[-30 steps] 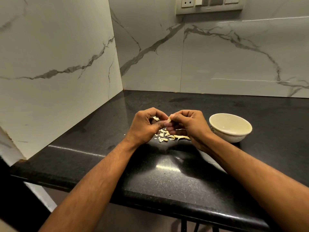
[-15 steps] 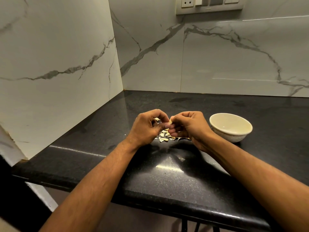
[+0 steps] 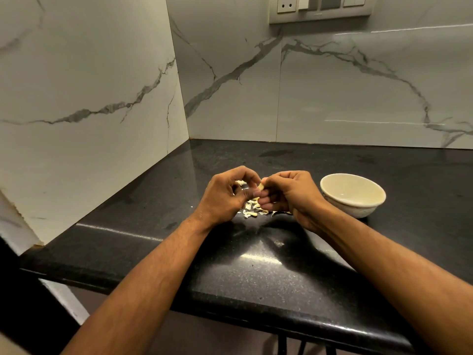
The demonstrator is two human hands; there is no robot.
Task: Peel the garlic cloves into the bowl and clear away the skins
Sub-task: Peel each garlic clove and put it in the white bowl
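A small pale garlic clove (image 3: 261, 186) is pinched between the fingertips of both hands, just above the black counter. My left hand (image 3: 227, 196) curls round it from the left. My right hand (image 3: 289, 194) grips it from the right with curled fingers. Under and between the hands lies a scatter of pale garlic skins (image 3: 252, 208) on the counter. A cream bowl (image 3: 353, 196) stands upright to the right of my right hand, close to the wrist; its visible inside looks bare.
The black granite counter (image 3: 256, 265) runs into a corner of white marble-look walls at left and behind. Its front edge is near my forearms. A socket and switch panel (image 3: 320, 7) sits high on the back wall.
Both hands have stayed together over the skins, with only small finger movements on the clove. The bowl has not moved.
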